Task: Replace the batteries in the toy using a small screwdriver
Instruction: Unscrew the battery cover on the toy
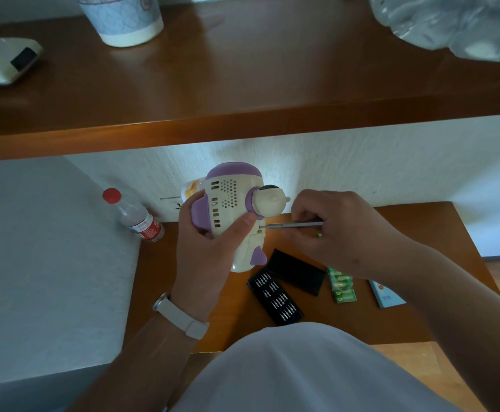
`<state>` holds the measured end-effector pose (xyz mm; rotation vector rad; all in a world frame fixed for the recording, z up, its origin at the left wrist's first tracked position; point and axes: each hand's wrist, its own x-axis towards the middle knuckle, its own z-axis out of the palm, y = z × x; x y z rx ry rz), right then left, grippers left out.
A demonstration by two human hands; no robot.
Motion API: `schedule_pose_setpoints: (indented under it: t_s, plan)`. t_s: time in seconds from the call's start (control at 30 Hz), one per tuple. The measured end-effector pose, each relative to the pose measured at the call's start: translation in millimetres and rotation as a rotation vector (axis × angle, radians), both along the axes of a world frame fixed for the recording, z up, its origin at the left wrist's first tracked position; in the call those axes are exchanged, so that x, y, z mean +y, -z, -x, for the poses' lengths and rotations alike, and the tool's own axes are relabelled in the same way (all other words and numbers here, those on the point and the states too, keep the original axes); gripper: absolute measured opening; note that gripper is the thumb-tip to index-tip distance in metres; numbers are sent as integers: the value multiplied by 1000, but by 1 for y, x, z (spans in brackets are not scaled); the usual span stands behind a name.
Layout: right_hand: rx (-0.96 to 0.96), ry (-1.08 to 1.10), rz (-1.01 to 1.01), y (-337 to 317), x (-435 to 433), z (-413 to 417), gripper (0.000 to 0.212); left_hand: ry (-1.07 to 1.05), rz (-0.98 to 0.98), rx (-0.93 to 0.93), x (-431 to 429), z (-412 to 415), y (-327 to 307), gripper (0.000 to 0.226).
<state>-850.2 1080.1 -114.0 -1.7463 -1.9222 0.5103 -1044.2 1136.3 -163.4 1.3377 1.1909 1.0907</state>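
A cream and purple toy point(230, 200) is held above the low wooden table point(415, 316), its vented underside facing me. My left hand point(210, 248) grips the toy from the left, thumb across its body. My right hand point(335, 230) pinches a thin silver screwdriver point(294, 224), whose tip sits at a small screw hole on the toy's right edge. A pack of green batteries point(341, 285) lies on the table to the right of the bit case.
An open black bit case point(275, 295) and its lid point(297, 272) lie below the toy. A red-capped water bottle point(137, 217) stands at the left by a white bed. A blue booklet point(387, 294) lies right. A wooden shelf point(242, 84) above holds a paper cup point(123, 19).
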Motion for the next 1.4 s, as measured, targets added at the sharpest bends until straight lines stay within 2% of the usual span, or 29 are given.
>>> schedule_pose_setpoints:
  t_s: [0.1, 0.2, 0.27, 0.4, 0.6, 0.77, 0.83, 0.93, 1.0, 1.27, 1.4]
  plan:
    - [2, -16, -21, 0, 0, 0, 16, -2, -5, 3, 1, 1, 0, 59]
    - [12, 9, 0, -1, 0, 1, 37, 1, -4, 1, 2, 0, -1, 60]
    - [-13, 7, 12, -1, 2, 0, 42, 2, -8, 6, 2, 0, -2, 59]
    - [-42, 12, 4, 0, 3, 0, 34, 4, 1, 7, 3, 2, -2, 60]
    - [-36, -4, -12, -2, 2, 0, 37, 3, -9, 33, 2, 1, -2, 59]
    - [-3, -32, -29, -3, -1, 1, 13, 0, 15, 13, 1, 3, -2, 60]
    - [16, -22, -39, -3, -2, 1, 15, -2, 23, 4, 1, 3, -2, 60]
    - [24, 15, -20, -3, -4, 2, 33, -3, 35, -8, 1, 3, -2, 62]
    - [6, 20, -8, -2, -5, 2, 38, 2, 37, -15, 0, 3, -2, 62]
    - [19, 42, 48, 0, -10, 5, 36, 1, 50, -17, -5, 5, 3, 62]
    - [35, 46, 49, 1, -12, 6, 18, 1, 62, -25, -6, 5, 7, 60]
